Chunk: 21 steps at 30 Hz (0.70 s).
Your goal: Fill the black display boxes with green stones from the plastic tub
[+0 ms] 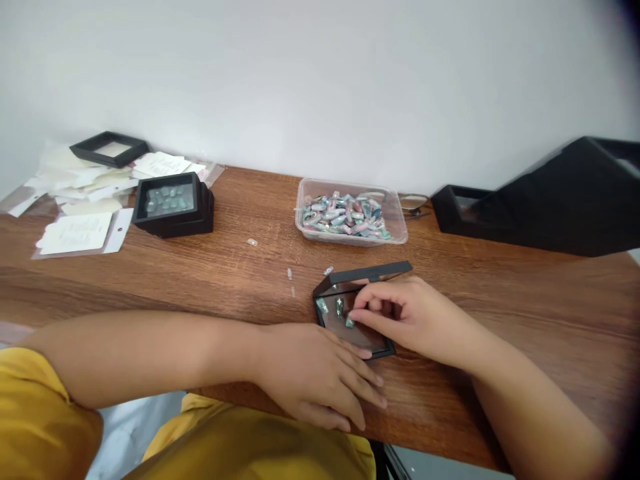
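Observation:
A hinged black frame case lies on the table with its lid raised toward the wall. Inside it, two green press-on nails sit on the clear sheet at the left. My right hand reaches in from the right, thumb and forefinger pinched on another green press-on nail that is at the sheet. Flat across the near edge of the case and the wood lies my left hand, its fingers stretched out and holding nothing.
Behind the case stands a clear plastic tub heaped with nails. Loose nails dot the wood. Stacked black cases and white cards are at left. A tall stack of black cases leans at right, near eyeglasses.

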{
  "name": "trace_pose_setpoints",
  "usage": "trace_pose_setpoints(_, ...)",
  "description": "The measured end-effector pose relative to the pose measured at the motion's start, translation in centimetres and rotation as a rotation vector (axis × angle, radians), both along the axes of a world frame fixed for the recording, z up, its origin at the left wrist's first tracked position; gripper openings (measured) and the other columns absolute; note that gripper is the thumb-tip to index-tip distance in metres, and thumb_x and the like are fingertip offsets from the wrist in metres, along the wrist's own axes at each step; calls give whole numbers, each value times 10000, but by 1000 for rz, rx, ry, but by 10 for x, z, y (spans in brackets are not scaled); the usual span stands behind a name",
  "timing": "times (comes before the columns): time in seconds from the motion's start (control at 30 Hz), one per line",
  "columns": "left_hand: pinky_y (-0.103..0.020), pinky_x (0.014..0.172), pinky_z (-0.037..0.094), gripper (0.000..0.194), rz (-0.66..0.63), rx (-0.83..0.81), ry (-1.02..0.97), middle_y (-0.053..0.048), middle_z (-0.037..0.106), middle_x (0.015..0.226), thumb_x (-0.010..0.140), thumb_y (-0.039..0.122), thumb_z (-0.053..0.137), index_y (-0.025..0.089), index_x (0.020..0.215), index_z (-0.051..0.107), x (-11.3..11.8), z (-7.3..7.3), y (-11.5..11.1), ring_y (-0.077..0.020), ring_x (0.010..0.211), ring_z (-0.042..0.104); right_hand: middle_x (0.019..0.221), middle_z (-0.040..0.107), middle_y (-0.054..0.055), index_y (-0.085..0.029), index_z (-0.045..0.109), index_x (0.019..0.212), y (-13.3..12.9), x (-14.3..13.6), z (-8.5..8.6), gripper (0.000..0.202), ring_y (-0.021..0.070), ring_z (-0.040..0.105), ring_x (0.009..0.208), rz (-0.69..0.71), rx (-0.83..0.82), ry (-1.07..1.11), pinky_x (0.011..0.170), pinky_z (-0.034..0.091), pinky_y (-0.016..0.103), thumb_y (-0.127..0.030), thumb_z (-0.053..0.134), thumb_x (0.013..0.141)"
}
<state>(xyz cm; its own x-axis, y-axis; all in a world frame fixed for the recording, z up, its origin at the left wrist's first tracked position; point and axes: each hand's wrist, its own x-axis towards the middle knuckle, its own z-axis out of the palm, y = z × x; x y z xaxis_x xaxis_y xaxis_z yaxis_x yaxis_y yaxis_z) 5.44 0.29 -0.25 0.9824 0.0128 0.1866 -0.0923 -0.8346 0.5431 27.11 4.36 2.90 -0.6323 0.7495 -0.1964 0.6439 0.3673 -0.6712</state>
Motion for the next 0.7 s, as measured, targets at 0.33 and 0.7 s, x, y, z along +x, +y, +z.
trace_pose_setpoints(0.33, -304, 1304, 209, 329, 3, 3, 3, -38, 642, 1407, 1001, 317, 502, 168, 1156, 751, 0, -1, 0, -185, 1406, 525, 615, 645, -57, -274, 731, 974, -3, 4, -2, 122, 106, 564, 531, 77, 279, -110, 524, 351, 245, -354, 686, 893)
trace_pose_setpoints(0.7, -257, 1291, 225, 264, 19, -142, 91, -1, 619, 1435, 983, 330, 537, 243, 1096, 759, 1, 1, 1, -143, 1435, 485, 689, 711, -4, -244, 727, 1156, -9, -1, -2, 309, 140, 613, 552, 136, 489, -97, 553, 410, 274, -426, 657, 915)
